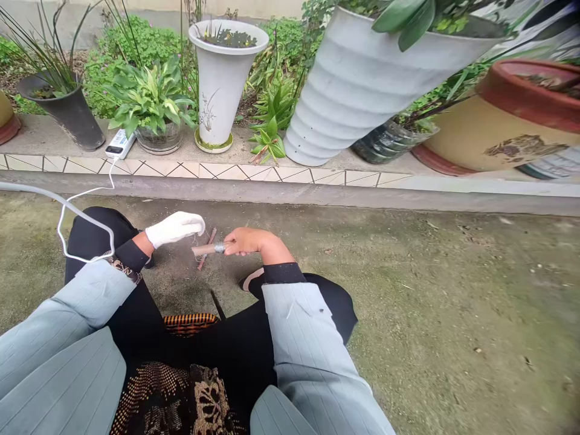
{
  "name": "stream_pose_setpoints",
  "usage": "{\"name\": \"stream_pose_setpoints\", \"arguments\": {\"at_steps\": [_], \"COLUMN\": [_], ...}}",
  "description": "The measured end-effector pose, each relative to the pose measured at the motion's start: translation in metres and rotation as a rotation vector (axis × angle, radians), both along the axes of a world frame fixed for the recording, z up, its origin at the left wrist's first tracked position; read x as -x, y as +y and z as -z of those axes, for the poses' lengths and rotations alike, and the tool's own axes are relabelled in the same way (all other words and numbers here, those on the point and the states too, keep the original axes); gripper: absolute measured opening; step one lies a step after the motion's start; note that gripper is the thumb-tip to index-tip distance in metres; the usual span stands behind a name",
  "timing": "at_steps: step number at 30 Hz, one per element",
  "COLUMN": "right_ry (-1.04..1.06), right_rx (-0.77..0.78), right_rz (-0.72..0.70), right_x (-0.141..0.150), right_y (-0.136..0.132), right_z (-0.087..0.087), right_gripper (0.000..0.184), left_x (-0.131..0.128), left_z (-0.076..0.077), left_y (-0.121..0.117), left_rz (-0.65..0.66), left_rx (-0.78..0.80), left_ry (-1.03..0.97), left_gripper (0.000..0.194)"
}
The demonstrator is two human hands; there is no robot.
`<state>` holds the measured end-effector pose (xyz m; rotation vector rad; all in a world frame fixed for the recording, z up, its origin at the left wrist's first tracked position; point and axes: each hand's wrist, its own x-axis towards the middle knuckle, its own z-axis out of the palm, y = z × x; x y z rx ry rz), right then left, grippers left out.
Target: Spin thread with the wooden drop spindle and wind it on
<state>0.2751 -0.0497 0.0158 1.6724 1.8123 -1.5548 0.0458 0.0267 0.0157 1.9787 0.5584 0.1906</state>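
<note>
My right hand [247, 241], bare, is closed around one end of a short wooden stick [205, 249] with silvery wire [220, 248] wound about it. The stick's free end points left. My left hand [177, 229] wears a white glove and has its fingers curled together just above that free end. A thin wire-like strand seems to hang by the gloved fingertips, but it is too fine to make out. Under the held stick, a thin reddish stick [212, 235] lies slanted on the ground.
A white cable [86, 193] runs from a white power bank [120, 145] on the tiled ledge [194, 169] past my left knee. Along the ledge stand a white pot [220, 90], a large tilted-looking ribbed pot [344, 84] and several other planters. An orange-black woven seat [190, 323] shows between my legs.
</note>
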Motion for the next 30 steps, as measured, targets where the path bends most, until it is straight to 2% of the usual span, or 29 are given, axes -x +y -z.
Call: {"name": "stream_pose_setpoints", "arguments": {"at_steps": [5, 7, 9, 11, 13, 15, 16, 17, 19, 21, 23, 25, 28, 30], "right_ry": [0.318, 0.482, 0.62, 0.743, 0.794, 0.632, 0.458, 0.254, -0.087, -0.174, -0.043, 0.165, 0.425, 0.511], "right_rx": [0.051, 0.007, -0.122, -0.315, -0.504, -0.609, -0.624, -0.614, -0.505, -0.278, -0.048, 0.058, 0.026, -0.016], "right_rz": [-0.083, -0.052, 0.1, 0.364, 0.651, 0.833, 0.842, 0.786, 0.51, 0.172, -0.039, -0.098, -0.085, -0.059], "right_x": [0.004, 0.004, 0.002, -0.001, -0.007, -0.014, -0.016, -0.018, -0.017, -0.013, -0.008, -0.005, -0.006, -0.008], "right_y": [-0.005, -0.009, -0.012, -0.013, -0.009, -0.004, -0.001, 0.001, 0.001, -0.001, -0.006, -0.009, -0.011, -0.012], "right_z": [-0.008, -0.018, -0.027, -0.033, -0.033, -0.027, -0.023, -0.019, -0.013, -0.011, -0.012, -0.014, -0.019, -0.02], "right_gripper": [0.023, 0.026, 0.027, 0.03, 0.033, 0.033, 0.029, 0.025, 0.016, 0.011, 0.01, 0.016, 0.027, 0.031], "left_x": [0.001, -0.002, -0.007, -0.013, -0.017, -0.018, -0.017, -0.016, -0.013, -0.009, -0.006, -0.005, -0.006, -0.007], "left_z": [0.011, 0.016, 0.02, 0.022, 0.02, 0.016, 0.014, 0.012, 0.011, 0.011, 0.013, 0.014, 0.017, 0.021], "left_y": [0.006, 0.005, 0.001, -0.006, -0.013, -0.018, -0.019, -0.019, -0.016, -0.01, -0.006, -0.004, -0.005, -0.007], "left_rz": [-0.075, -0.081, -0.083, -0.07, 0.034, 0.109, 0.124, 0.13, 0.123, 0.113, 0.102, 0.075, 0.051, 0.051], "left_rx": [0.015, 0.081, 0.17, 0.241, 0.361, 0.444, 0.456, 0.447, 0.368, 0.255, 0.182, 0.186, 0.294, 0.339], "left_ry": [-0.028, -0.032, -0.046, -0.064, -0.093, -0.123, -0.13, -0.124, -0.076, -0.011, 0.027, 0.038, 0.032, 0.017], "left_gripper": [0.033, 0.033, 0.035, 0.038, 0.04, 0.041, 0.041, 0.042, 0.042, 0.039, 0.036, 0.036, 0.037, 0.035]}}
